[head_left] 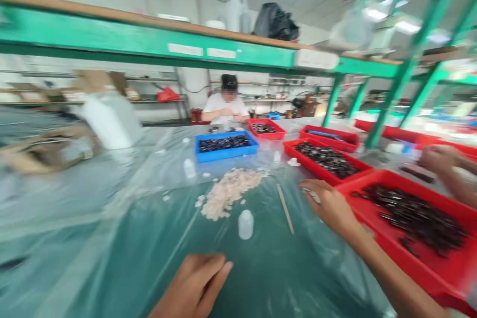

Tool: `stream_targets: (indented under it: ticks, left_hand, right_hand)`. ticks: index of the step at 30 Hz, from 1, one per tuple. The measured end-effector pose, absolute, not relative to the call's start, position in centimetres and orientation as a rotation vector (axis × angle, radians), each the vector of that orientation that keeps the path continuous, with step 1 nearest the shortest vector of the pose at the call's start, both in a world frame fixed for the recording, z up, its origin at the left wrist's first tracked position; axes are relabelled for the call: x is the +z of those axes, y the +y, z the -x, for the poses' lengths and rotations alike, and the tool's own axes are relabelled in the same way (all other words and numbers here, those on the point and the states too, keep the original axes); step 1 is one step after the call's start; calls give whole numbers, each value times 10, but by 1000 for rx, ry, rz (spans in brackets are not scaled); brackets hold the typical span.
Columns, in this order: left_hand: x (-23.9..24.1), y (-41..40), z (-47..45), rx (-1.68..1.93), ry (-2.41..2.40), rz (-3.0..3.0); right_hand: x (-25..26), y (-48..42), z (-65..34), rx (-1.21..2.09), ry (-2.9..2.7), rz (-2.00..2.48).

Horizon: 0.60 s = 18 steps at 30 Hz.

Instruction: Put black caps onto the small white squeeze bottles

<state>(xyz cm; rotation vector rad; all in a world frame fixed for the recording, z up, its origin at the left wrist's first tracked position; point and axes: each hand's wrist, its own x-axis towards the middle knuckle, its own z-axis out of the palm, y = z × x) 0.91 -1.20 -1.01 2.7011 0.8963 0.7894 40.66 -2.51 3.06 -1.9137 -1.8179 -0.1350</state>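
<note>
My left hand (pixel 197 283) is low in front of me over the green table cover, its fingers curled and pressed together; whatever they may hold is hidden. To the right, my right hand (pixel 330 203) is beside the red trays, fingers bent around a small white piece (pixel 313 195), blurred by motion. Between the hands stands a small translucent white bottle (pixel 246 224). A thin pale stick (pixel 285 208) lies left of my right hand. Farther forward is a loose pile of small pale pieces (pixel 231 191), with a few scattered around it.
A blue tray (pixel 226 157) and red trays (pixel 402 253) hold many small dark shiny parts. A co-worker (pixel 225 107) sits across the table; another person's hand (pixel 441 161) is at right. A green shelf beam (pixel 149 37) crosses overhead. An open cardboard box (pixel 48 151) lies left.
</note>
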Motion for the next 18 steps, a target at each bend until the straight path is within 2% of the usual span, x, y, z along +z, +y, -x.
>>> stream_targets:
  ticks: [5, 12, 15, 18]
  left_hand:
    - [20, 9, 30, 575, 1392, -2664]
    - [45, 7, 208, 584, 2369, -2102]
    - [39, 4, 263, 550, 2480, -1936]
    - [28, 7, 281, 545, 2436, -1864]
  right_hand:
    - [24, 47, -351, 138, -2006, 1482]
    - [0, 75, -318, 779, -2069, 1154]
    - [-9, 63, -333, 997, -2082, 1141]
    - [-12, 52, -339, 1150, -2080, 1196]
